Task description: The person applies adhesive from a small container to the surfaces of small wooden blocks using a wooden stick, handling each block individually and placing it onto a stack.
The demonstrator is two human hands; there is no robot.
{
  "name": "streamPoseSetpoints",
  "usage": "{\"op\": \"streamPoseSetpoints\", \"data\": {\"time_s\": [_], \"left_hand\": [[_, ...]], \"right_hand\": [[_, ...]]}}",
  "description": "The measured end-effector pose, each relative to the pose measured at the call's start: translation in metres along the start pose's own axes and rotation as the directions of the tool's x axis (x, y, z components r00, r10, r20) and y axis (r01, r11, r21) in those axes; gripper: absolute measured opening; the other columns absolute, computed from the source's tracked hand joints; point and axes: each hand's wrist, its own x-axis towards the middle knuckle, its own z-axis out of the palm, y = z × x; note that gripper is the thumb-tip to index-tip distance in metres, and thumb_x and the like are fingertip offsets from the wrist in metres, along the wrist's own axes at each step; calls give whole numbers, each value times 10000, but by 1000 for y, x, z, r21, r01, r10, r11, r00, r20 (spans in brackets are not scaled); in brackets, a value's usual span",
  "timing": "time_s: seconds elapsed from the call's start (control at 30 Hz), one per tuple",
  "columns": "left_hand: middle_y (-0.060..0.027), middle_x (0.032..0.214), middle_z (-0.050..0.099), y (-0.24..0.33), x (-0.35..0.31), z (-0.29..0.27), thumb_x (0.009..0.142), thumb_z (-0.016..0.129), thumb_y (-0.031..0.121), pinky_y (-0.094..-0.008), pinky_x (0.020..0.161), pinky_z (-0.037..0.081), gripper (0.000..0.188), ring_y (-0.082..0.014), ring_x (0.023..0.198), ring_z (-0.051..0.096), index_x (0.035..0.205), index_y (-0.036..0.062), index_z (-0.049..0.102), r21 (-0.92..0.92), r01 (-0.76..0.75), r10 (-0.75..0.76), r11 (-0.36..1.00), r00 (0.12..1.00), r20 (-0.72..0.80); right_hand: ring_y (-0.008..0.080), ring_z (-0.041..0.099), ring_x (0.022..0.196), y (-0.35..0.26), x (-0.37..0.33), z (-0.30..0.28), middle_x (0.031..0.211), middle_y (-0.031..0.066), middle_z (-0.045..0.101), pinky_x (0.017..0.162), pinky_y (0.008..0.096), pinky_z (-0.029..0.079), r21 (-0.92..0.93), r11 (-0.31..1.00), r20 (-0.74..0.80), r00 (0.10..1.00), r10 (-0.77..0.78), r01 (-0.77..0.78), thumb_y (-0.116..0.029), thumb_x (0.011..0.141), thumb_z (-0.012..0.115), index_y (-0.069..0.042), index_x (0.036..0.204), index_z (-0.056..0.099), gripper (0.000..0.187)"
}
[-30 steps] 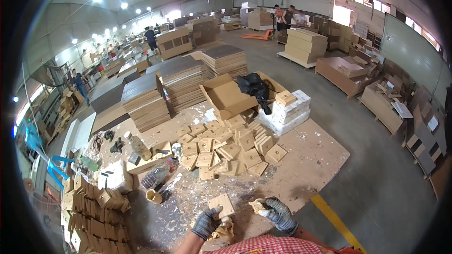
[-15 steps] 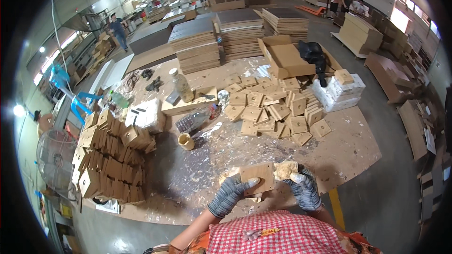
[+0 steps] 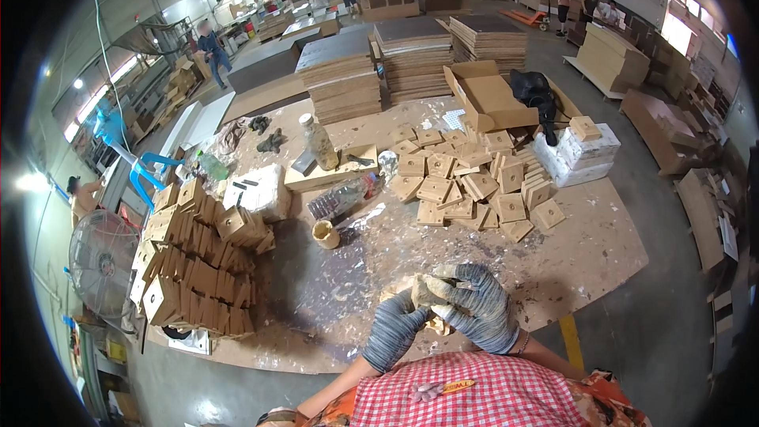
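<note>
Both my gloved hands meet at the table's near edge. My left hand (image 3: 398,330) is closed on a square wooden block (image 3: 428,291), now turned so that little of its face shows. Curled over that block from the other side, my right hand (image 3: 478,308) is closed with its fingers bent. The pale wad of cloth it held a moment ago is mostly hidden by the fingers. More pale yellowish material (image 3: 439,326) shows below and behind the hands; I cannot make out what it is.
Loose drilled wooden blocks (image 3: 437,190) are heaped mid-table; others stand stacked (image 3: 198,269) at the left. Between them are a tan cup (image 3: 325,235), a lying plastic bottle (image 3: 338,198) and an upright bottle (image 3: 319,144). A carton (image 3: 494,103) and white packages (image 3: 585,156) lie at the back right.
My right hand has moved left and closed in over the block. The block has turned from showing its flat face to being mostly covered. The view has shifted slightly.
</note>
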Motion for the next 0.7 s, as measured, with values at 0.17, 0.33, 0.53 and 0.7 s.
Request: {"op": "streamPoseSetpoints", "data": {"time_s": [0.17, 0.33, 0.53, 0.7], "left_hand": [[-57, 812, 681, -5, 0, 6, 899, 624, 150, -241, 606, 477, 240, -67, 679, 565, 1071, -17, 635, -70, -10, 8, 998, 1000, -17], [-71, 857, 688, 8, -6, 13, 900, 627, 162, -239, 655, 500, 265, -79, 734, 599, 1084, -28, 628, -107, 21, -24, 994, 999, -28], [-65, 876, 681, 17, -6, 9, 894, 640, 214, -238, 690, 508, 329, -84, 788, 619, 1112, -32, 616, -52, 36, -36, 998, 999, -1], [-75, 909, 670, 27, -6, 3, 870, 664, 258, -242, 702, 510, 383, -99, 807, 624, 1116, -30, 611, -132, 98, -95, 986, 995, 26]], "right_hand": [[254, 540, 1058, -6, -2, -4, 1174, 93, 572, 914, 362, 454, -207, 978, -1, 1000, -17, 17, -134, 807, 682, -101, 1207, 615, 407], [260, 539, 1045, 2, -8, -11, 1160, 93, 579, 910, 367, 453, -171, 984, -27, 998, 50, -53, -129, 777, 693, -89, 1175, 634, 404], [263, 539, 1040, 13, -11, -24, 1085, 84, 609, 930, 362, 440, -261, 962, -114, 992, 51, -80, -127, 762, 700, -55, 1092, 669, 340], [248, 543, 1036, 23, -14, -37, 1105, 87, 601, 930, 344, 443, -212, 966, -185, 977, 109, -148, -107, 772, 697, -44, 1086, 664, 322]]}}
